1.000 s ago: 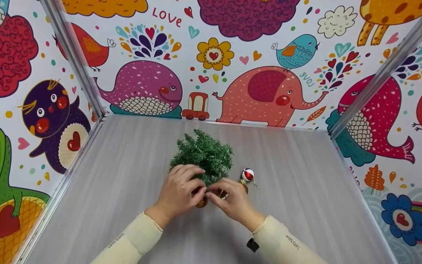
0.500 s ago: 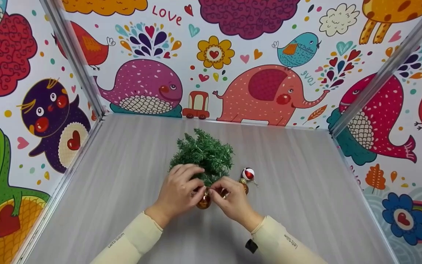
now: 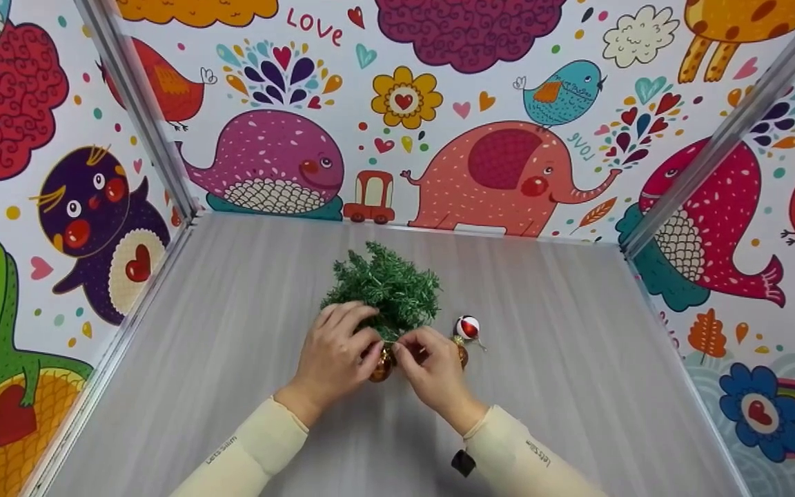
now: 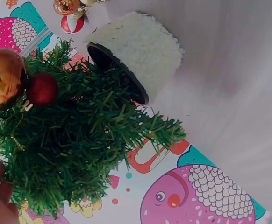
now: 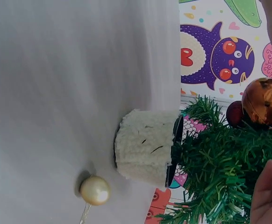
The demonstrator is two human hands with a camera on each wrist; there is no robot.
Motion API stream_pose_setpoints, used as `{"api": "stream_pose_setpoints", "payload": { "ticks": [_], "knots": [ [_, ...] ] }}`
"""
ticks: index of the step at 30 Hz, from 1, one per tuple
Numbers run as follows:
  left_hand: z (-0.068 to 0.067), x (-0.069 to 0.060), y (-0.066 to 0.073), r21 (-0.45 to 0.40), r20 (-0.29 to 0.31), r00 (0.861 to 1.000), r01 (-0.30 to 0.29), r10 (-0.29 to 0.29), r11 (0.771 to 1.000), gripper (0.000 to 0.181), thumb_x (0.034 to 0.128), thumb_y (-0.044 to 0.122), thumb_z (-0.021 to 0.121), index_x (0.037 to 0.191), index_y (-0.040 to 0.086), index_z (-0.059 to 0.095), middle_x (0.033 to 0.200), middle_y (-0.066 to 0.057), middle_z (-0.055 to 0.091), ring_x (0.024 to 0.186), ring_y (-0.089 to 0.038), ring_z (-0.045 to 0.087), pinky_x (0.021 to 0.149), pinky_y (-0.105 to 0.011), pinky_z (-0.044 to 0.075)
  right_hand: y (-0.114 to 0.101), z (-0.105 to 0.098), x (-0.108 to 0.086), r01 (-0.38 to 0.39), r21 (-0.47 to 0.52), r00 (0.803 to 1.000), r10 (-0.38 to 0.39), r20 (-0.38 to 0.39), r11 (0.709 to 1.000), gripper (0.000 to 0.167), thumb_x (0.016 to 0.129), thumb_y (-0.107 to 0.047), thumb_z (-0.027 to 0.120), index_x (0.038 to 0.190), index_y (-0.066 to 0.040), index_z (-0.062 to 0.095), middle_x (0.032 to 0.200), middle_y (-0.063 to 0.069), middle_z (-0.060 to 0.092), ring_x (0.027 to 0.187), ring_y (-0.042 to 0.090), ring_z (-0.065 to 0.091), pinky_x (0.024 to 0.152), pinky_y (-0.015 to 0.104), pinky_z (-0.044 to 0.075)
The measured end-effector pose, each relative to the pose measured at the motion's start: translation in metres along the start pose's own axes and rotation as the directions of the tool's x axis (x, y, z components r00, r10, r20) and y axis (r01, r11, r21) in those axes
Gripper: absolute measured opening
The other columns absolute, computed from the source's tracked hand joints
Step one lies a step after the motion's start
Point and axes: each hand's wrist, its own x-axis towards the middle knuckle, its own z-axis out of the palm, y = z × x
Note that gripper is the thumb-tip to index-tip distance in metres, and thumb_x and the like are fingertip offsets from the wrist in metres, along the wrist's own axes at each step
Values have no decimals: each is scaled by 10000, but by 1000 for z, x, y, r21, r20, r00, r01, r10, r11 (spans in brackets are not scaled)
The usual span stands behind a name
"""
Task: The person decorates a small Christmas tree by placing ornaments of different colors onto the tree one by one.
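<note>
Hands (image 3: 335, 353) (image 3: 433, 366) pinched on bauble cord (image 3: 390, 342)

Potted Christmas tree (image 3: 387, 283) on tabletop (image 3: 246, 276). Mural wall (image 3: 439, 90) behind tree. Bauble (image 3: 380, 370) before tree; left hand (image 3: 335, 351) front-left of tree, right hand (image 3: 433, 366) front-right. Loose baubles (image 3: 467, 327) right of tree, count unclear, partly hidden.

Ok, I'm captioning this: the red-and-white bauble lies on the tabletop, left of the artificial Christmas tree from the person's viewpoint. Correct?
Only the side is wrong: in the head view, the red-and-white bauble lies on the tabletop, right of the artificial Christmas tree.
</note>
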Motion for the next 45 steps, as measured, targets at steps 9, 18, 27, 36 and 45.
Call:
{"api": "stream_pose_setpoints", "payload": {
  "ticks": [9,18,27,36,45],
  "knots": [
    [0,4,1,40,-21,1000,12,-11,999,73,784,165,784,759,128,726,1064,-69,679,1021,-277,601,928,-450,437,11,6,-3,-54,-51,998,53,-24,997,186,844,73,713,819,-103,657,779,-51,603,627,76,559,519,241,476],
    [1,6,1,27,-71,997,12,-10,1000,84,772,145,803,751,126,724,1003,-70,684,965,-280,614,894,-463,452,23,9,-4,-36,-18,997,35,-63,999,166,876,16,713,846,-143,673,794,-57,613,632,92,576,517,254,491],
    [2,4,-1,61,-37,999,-27,30,998,78,758,145,793,738,118,723,1023,-73,676,978,-284,604,910,-461,447,22,7,-6,-115,-162,992,122,36,980,113,887,-114,717,831,-196,664,766,-125,577,642,43,541,547,238,470],
    [0,2,-4,131,46,994,-102,97,986,64,772,153,750,746,115,707,1088,-80,661,1024,-287,583,953,-454,431,21,7,-7,-85,-265,986,119,114,960,95,866,-130,725,823,-194,671,748,-138,568,647,37,520,557,231,454],
    [0,0,-4,109,55,996,-77,72,991,85,774,187,759,789,122,705,1089,-71,657,1032,-277,581,964,-450,420,25,4,-9,-78,-189,992,96,86,979,120,882,-116,724,844,-217,671,775,-141,588,638,30,543,544,228,466]
  ]
}}
